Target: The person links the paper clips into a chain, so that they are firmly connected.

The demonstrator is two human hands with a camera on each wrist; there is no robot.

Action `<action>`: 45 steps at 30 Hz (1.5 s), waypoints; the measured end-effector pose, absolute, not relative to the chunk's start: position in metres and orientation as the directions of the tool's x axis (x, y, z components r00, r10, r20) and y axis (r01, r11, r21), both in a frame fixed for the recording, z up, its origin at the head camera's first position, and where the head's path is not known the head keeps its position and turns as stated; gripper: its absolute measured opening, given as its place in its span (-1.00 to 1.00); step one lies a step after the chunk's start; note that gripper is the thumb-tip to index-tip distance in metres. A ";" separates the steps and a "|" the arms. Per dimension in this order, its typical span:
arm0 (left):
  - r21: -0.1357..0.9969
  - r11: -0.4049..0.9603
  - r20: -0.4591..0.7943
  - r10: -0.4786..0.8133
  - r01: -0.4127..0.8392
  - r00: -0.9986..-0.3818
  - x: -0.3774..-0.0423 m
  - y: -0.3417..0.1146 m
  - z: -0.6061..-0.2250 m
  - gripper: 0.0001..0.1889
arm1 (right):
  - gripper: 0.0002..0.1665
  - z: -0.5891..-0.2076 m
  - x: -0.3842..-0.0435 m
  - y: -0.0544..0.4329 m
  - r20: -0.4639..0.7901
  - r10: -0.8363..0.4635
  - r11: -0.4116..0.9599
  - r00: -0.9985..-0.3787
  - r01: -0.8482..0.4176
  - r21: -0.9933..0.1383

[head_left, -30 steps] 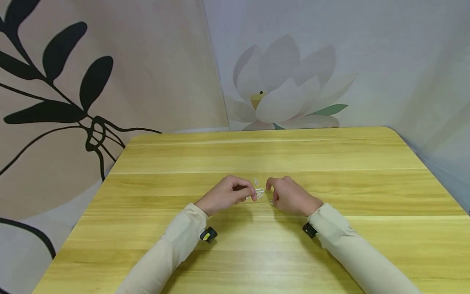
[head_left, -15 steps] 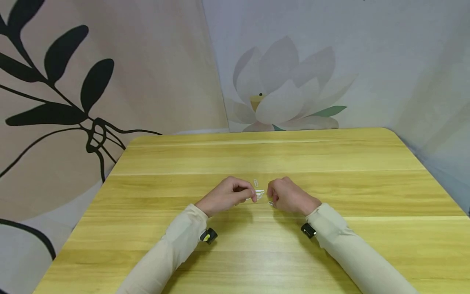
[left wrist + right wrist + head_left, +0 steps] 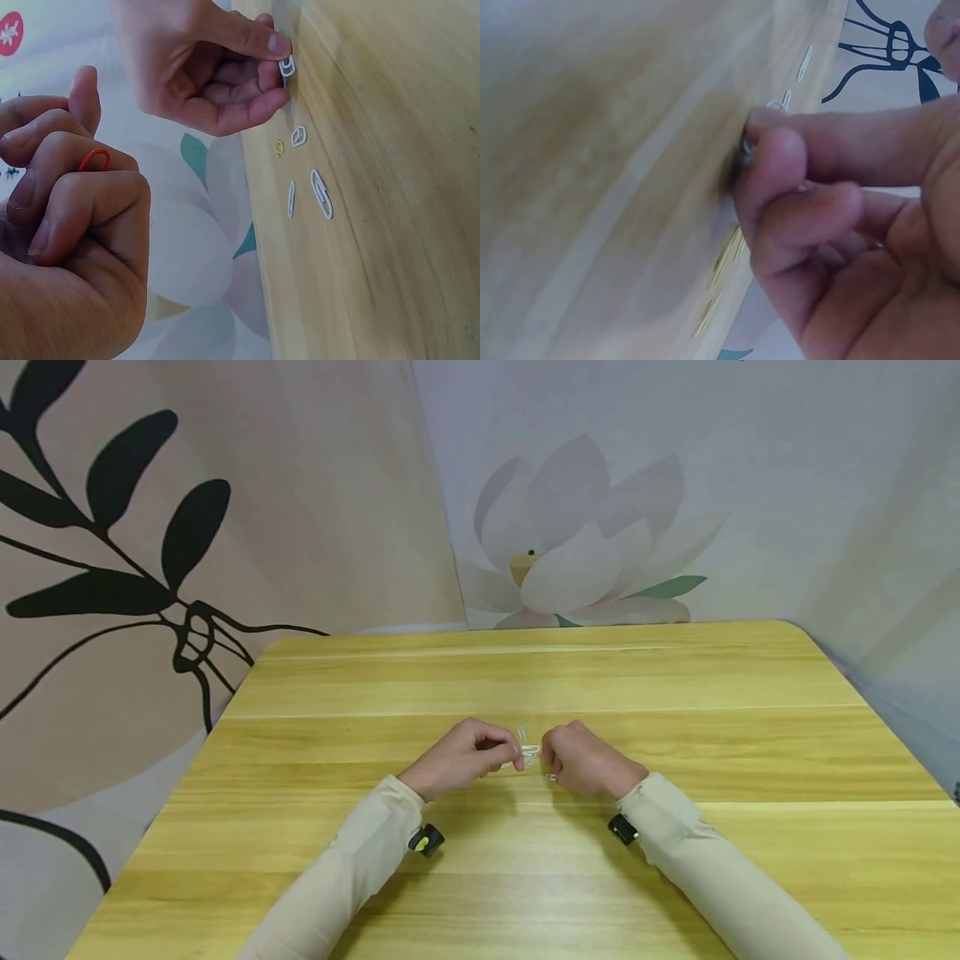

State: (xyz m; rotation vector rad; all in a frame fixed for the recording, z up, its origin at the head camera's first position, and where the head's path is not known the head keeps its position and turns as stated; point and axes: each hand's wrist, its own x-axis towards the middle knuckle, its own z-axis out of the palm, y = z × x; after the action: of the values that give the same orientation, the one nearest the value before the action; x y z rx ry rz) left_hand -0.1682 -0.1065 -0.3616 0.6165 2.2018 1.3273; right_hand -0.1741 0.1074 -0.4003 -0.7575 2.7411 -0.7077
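My left hand [image 3: 468,758] is held just over the table, left of the small group of paper clips. In the left wrist view its fingers [image 3: 112,202] are curled, and the loop of a red paper clip [image 3: 95,159] pokes out between them. Right of the group, my right hand [image 3: 588,762] is down at the tabletop. Its thumb and fingers pinch a white paper clip [image 3: 286,67], which looks dark and blurred in the right wrist view. White paper clips [image 3: 531,750] lie between the hands, and another white clip [image 3: 521,733] lies a little farther back.
The wooden table [image 3: 375,677] reaches back to cloth backdrops with a lotus print [image 3: 581,552] and dark leaves [image 3: 127,468]. A small yellow paper clip [image 3: 279,148] lies near the white ones. Yellowish clips [image 3: 705,315] also show in the right wrist view.
My right hand has shifted slightly left, and its fingers have drawn in. The clip beneath it has slid a little left too. My left hand has hardly moved.
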 end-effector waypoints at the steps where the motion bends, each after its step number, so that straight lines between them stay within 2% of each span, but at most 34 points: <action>1: 0.897 0.422 -0.175 0.606 0.127 -0.776 -0.168 -0.107 -0.362 -0.69 | -0.66 -0.401 -0.174 0.107 -0.069 -0.533 0.748 -0.843 -0.433 -0.503; 8: 0.894 0.426 -0.168 0.605 0.139 -0.778 -0.168 -0.107 -0.362 -0.69 | -0.63 -0.402 -0.175 0.107 -0.059 -0.558 0.734 -0.828 -0.460 -0.500; 17: 0.891 0.442 -0.201 0.586 0.102 -0.785 -0.165 -0.108 -0.363 -0.70 | -0.71 -0.398 -0.173 0.112 -0.090 -0.558 0.747 -0.825 -0.452 -0.488; 21: 0.888 0.449 -0.208 0.587 0.101 -0.783 -0.165 -0.109 -0.362 -0.70 | -0.78 -0.399 -0.173 0.118 -0.030 -0.571 0.697 -0.820 -0.466 -0.544; 26: 0.888 0.447 -0.206 0.595 0.107 -0.777 -0.166 -0.109 -0.365 -0.69 | -0.73 -0.397 -0.173 0.126 0.064 -0.585 0.592 -0.808 -0.479 -0.648; 33: 0.885 0.452 -0.203 0.593 0.114 -0.779 -0.167 -0.107 -0.367 -0.70 | -0.84 -0.387 -0.170 0.132 0.004 -0.533 0.484 -0.846 -0.308 -0.819; 37: 0.884 0.452 -0.201 0.593 0.115 -0.780 -0.167 -0.107 -0.368 -0.71 | -0.85 -0.384 -0.169 0.134 0.009 -0.522 0.428 -0.853 -0.271 -0.862; 45: 0.879 0.462 -0.204 0.591 0.120 -0.780 -0.167 -0.105 -0.368 -0.70 | -0.86 -0.381 -0.165 0.133 0.076 -0.503 0.378 -0.861 -0.298 -0.876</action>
State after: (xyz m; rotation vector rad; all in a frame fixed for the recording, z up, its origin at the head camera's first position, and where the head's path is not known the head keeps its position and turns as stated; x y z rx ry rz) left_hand -0.1668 -0.1054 -0.3677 0.5923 2.2254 1.2817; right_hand -0.1650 0.1333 -0.3814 -0.7172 2.4326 -1.4816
